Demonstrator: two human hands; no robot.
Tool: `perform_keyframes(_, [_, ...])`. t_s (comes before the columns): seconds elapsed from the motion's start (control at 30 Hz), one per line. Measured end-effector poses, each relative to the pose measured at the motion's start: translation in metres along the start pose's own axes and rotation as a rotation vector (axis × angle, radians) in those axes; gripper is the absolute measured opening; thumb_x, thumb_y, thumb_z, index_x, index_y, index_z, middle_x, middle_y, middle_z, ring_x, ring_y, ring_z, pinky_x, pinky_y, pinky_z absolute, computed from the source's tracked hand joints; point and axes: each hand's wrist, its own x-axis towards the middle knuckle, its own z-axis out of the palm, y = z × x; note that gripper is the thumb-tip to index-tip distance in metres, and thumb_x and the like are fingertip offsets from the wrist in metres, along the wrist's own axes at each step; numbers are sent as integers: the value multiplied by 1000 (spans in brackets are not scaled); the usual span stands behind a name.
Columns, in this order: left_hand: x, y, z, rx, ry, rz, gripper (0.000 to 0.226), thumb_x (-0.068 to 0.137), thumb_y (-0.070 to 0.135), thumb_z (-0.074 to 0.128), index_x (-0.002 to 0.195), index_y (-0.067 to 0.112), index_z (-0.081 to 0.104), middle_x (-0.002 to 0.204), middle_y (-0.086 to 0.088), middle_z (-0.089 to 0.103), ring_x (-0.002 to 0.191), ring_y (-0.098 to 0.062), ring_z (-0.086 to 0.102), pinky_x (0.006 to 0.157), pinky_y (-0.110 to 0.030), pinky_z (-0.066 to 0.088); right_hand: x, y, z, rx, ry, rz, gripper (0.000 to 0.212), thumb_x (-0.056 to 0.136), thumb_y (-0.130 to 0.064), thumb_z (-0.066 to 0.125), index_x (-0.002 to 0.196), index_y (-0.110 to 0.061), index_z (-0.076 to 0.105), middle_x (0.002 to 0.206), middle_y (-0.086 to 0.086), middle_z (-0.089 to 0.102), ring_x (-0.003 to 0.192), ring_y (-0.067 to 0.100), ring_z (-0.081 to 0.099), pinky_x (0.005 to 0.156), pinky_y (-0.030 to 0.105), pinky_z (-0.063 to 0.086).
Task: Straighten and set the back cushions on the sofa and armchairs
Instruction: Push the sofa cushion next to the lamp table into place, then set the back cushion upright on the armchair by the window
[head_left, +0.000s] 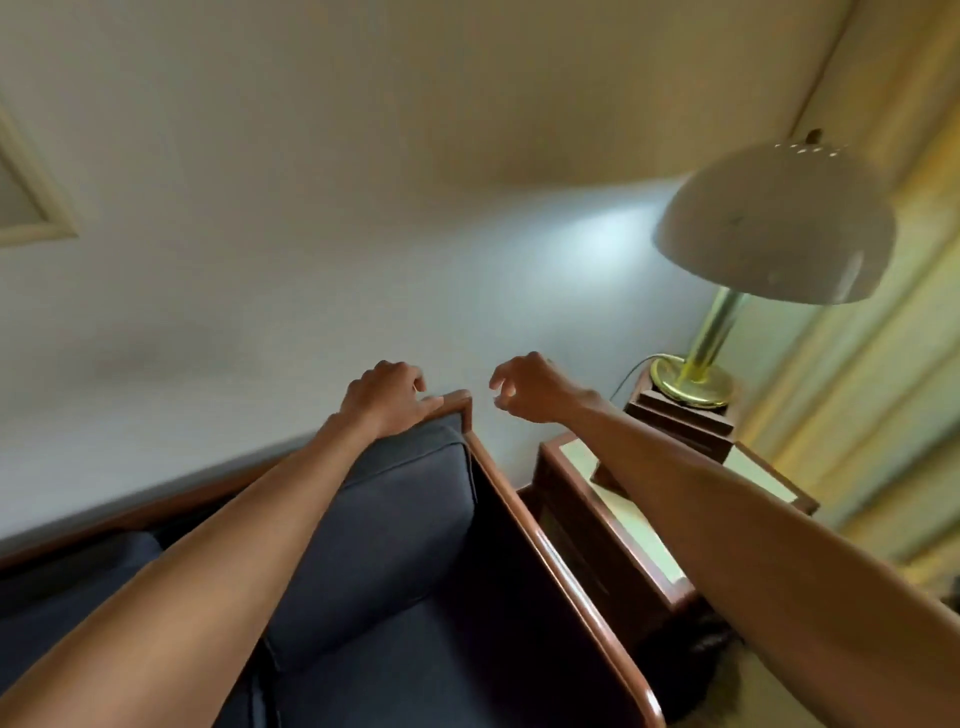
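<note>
The dark blue fabric back cushion (400, 525) stands in the lower centre of the frame, leaning against the back of a seat with a reddish-brown wooden frame (540, 540). Its top edge runs from the lower left up toward the frame's upper corner at centre, and its long axis follows that same slant.

The left hand (387, 400) sits right at that upper corner, at the cushion's top right end. Its fingers are curled over the top; whether they pinch the fabric or merely hook over the wooden rail behind it cannot be told, since the fingertips drop out of sight.

The right hand (530, 389) hangs in the air just right of the corner, apart from cushion and wood alike, its fingers loosely curled and holding nothing.

So the cushion lies below and toward the viewer from the left hand, and down and to the left of the right hand. The left hand is clearly the nearer. Judging by this, the right hand would need to cross leftward over the wooden side rail to reach the cushion.

At right, a white domed lamp on a brass stem (774, 228) stands on a dark wooden side table (613, 525), close beneath the right forearm.
</note>
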Motion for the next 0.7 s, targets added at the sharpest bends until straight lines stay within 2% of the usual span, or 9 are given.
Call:
perform_keyframes(0.07, [-4, 54, -16, -14, 39, 91, 40, 85, 52, 63, 108, 19, 68, 110, -1, 70, 99, -24, 64, 82, -36, 48, -42, 20, -43, 0, 60, 47, 26, 87, -30, 62, 112, -27, 69, 108, -4, 73, 100, 21, 67, 90, 40, 55])
perform_keyframes(0.17, [-3, 142, -29, -16, 44, 243, 42, 88, 51, 63, 113, 17, 66, 115, -4, 70, 103, -24, 65, 89, -38, 50, -108, 59, -103, -19, 164, 151, 24, 89, -27, 63, 112, -27, 69, 106, -6, 72, 99, 20, 66, 88, 36, 54])
perform_keyframes(0.33, [-13, 306, -23, -8, 19, 526, 39, 86, 52, 65, 108, 19, 69, 109, -2, 71, 102, -26, 64, 87, -38, 50, -235, 157, -172, -78, 286, 375, 27, 87, -27, 66, 113, -21, 71, 108, 3, 73, 100, 24, 67, 89, 38, 54])
perform_keyframes(0.43, [-26, 398, -5, -29, -40, 672, 37, 84, 54, 66, 100, 20, 69, 106, -2, 70, 100, -26, 63, 84, -38, 49, -311, 218, -198, -86, 326, 516, 26, 89, -28, 66, 113, -21, 71, 108, 1, 72, 101, 23, 67, 89, 38, 54])
perform_keyframes(0.7, [-92, 645, 96, -103, -177, 948, 36, 82, 52, 67, 101, 22, 71, 102, 3, 71, 97, -22, 65, 77, -31, 48, -518, 391, -214, -77, 380, 907, 26, 85, -24, 62, 109, -29, 73, 117, 3, 68, 106, 28, 65, 86, 35, 56])
